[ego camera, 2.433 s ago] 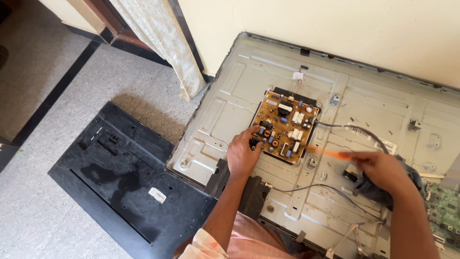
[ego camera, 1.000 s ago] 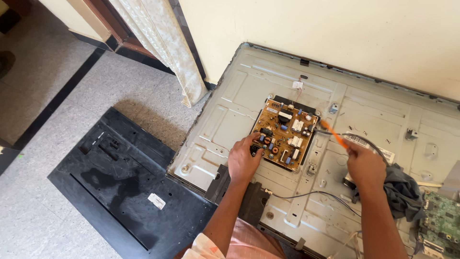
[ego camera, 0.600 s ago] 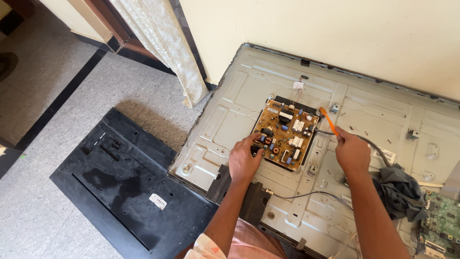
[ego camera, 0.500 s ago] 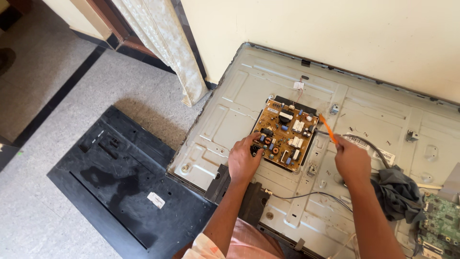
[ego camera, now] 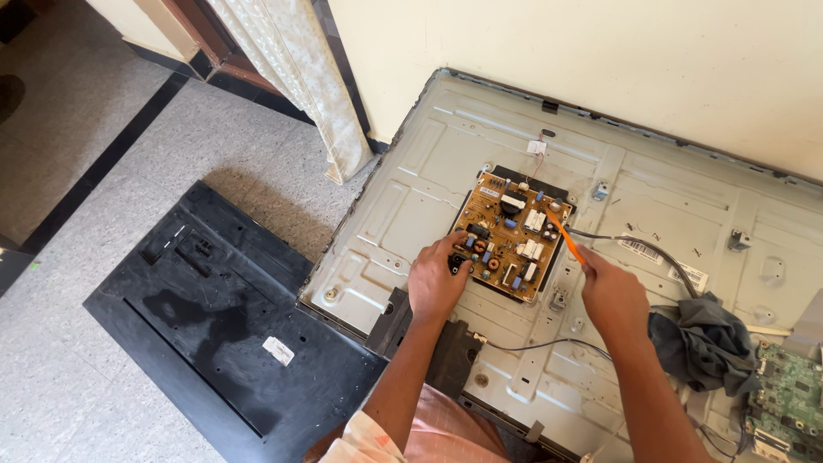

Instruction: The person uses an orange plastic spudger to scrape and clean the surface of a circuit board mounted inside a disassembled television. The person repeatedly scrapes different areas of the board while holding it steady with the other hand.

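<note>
Speckled grey floor with a dark inlaid stripe, cream wall behind, patterned curtain hanging at the upper left.

Right hand: closed around the handle of an orange screwdriver, fingers wrapped tight; the shaft pointed up and left, its tip at the right edge of the power supply board.

Left hand: fingers curled and pressed down on the board's lower left corner, pinching nothing that could be made out.

Board: brown, crowded with blue, white and black components, seated on a black backing at the middle of the grey metal television chassis, which lay flat on the floor against the wall.

Step in hand, by judgement: working a fastening along the board's right side while the other hand steadied it. Next move would call for the tip seated squarely before turning.

Labels: white barcode sticker on the chassis right of the board, a second white sticker just beyond; small white rectangular label on the black plastic back cover lying left of the chassis.

Also present: grey cloth, grey cable, green circuit board at the right edge.
</note>
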